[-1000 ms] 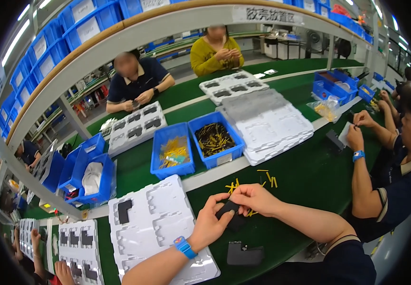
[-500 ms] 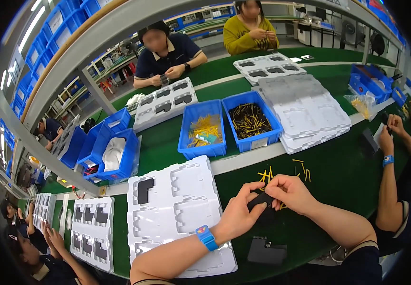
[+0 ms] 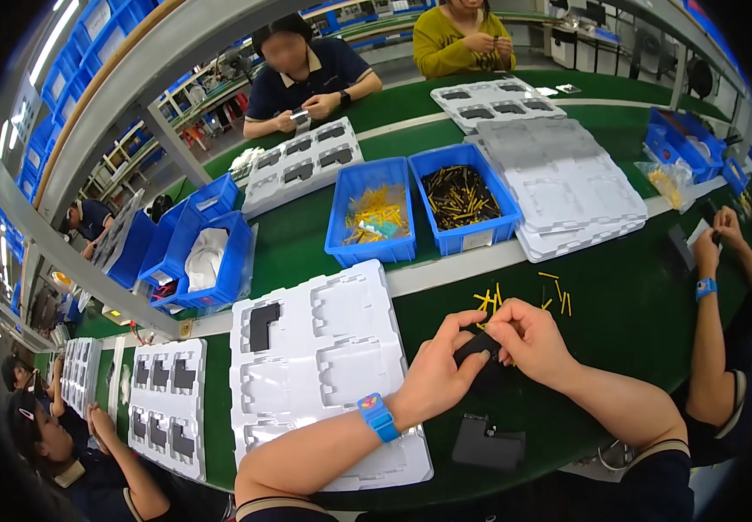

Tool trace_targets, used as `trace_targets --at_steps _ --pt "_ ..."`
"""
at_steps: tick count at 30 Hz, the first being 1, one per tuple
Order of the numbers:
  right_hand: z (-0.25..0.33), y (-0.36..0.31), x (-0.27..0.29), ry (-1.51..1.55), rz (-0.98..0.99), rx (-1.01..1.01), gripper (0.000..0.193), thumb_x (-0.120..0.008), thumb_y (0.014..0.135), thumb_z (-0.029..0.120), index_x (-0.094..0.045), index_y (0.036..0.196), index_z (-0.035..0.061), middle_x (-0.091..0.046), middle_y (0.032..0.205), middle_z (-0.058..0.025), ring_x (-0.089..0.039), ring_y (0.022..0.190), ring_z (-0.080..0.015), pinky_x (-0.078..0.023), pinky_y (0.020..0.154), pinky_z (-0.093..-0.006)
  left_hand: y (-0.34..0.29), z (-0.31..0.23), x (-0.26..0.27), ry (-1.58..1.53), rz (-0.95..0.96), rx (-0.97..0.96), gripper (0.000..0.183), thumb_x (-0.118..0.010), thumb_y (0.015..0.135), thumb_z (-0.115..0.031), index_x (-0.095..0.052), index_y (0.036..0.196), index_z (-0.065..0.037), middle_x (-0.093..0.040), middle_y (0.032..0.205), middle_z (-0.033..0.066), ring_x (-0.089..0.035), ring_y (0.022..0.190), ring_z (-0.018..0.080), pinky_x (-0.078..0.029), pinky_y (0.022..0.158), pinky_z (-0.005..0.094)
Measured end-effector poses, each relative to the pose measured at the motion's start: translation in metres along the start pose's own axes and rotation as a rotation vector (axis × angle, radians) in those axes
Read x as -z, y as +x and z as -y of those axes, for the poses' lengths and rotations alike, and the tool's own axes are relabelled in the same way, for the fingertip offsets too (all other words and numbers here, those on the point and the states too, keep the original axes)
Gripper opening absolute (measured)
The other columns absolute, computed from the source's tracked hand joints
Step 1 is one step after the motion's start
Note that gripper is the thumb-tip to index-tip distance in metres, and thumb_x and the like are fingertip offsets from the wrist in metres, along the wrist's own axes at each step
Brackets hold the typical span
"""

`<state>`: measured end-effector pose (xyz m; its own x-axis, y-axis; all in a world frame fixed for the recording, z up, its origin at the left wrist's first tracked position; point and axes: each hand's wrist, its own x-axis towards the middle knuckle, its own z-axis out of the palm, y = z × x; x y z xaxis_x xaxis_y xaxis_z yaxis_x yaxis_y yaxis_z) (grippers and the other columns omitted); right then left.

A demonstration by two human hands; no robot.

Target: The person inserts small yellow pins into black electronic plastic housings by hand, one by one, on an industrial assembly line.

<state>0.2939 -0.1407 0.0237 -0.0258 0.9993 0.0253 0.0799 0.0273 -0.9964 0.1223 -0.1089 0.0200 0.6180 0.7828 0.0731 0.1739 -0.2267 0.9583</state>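
Still together, hands [image 3: 437,372] [image 3: 534,344], around black piece [image 3: 474,349]

strip lights [image 3: 55,43] glow at upper left; a grey metal frame [image 3: 128,87] arches over the green surface [image 3: 602,339], pale floor [image 3: 397,76] beyond.

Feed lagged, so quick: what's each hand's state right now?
Left hand: closed, holding a black part.
Right hand: pinched closed beside it; anything held cannot be told.

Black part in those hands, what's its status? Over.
Left hand gripping black part, right hand pinching at its end. Yellow strips scattered just beyond. L-shaped black piece lying nearer the body on green tabletop.
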Motion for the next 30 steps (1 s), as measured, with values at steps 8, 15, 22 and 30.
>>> trace_targets --at_steps 8,15,22,30 --pt "0.002 0.005 0.013 0.126 0.002 -0.016 0.02 -0.053 0.092 0.016 -0.063 0.09 -0.0017 -0.06 0.073 -0.0044 -0.056 0.057 -0.006 -0.048 0.051 -0.0197 0.001 0.001 0.002 -0.236 -0.064 0.042 0.038 -0.054 0.087 0.001 -0.043 0.122 -0.005 -0.062 0.1 0.0092 -0.058 0.084 0.011 -0.047 0.069 0.0239" --pt "0.006 0.003 0.018 0.058 0.05 -0.054 0.019 -0.054 0.091 0.016 -0.063 0.092 -0.0012 -0.06 0.073 -0.0027 -0.056 0.056 -0.0055 -0.047 0.051 -0.0191 0.002 0.007 0.0 -0.305 -0.12 0.078 0.037 -0.05 0.088 0.001 -0.04 0.122 -0.007 -0.059 0.106 0.0076 -0.056 0.081 0.0085 -0.046 0.059 0.0207" --pt "0.005 0.013 0.022 0.044 0.087 -0.054 0.02 -0.052 0.092 0.015 -0.062 0.093 -0.0017 -0.059 0.077 -0.0027 -0.055 0.06 -0.0058 -0.047 0.054 -0.0199 0.007 0.003 0.006 -0.261 -0.085 0.126 0.036 -0.052 0.088 0.0 -0.041 0.123 -0.006 -0.061 0.1 0.007 -0.056 0.078 0.0079 -0.045 0.058 0.0203" --pt "-0.001 0.01 0.021 0.06 0.087 -0.041 0.019 -0.053 0.091 0.014 -0.063 0.093 -0.0023 -0.061 0.078 -0.0055 -0.055 0.061 -0.007 -0.049 0.054 -0.0208 0.006 -0.002 0.0 -0.218 -0.065 0.148 0.036 -0.052 0.088 0.001 -0.043 0.122 -0.005 -0.062 0.097 0.0068 -0.054 0.075 0.0068 -0.044 0.058 0.0196"
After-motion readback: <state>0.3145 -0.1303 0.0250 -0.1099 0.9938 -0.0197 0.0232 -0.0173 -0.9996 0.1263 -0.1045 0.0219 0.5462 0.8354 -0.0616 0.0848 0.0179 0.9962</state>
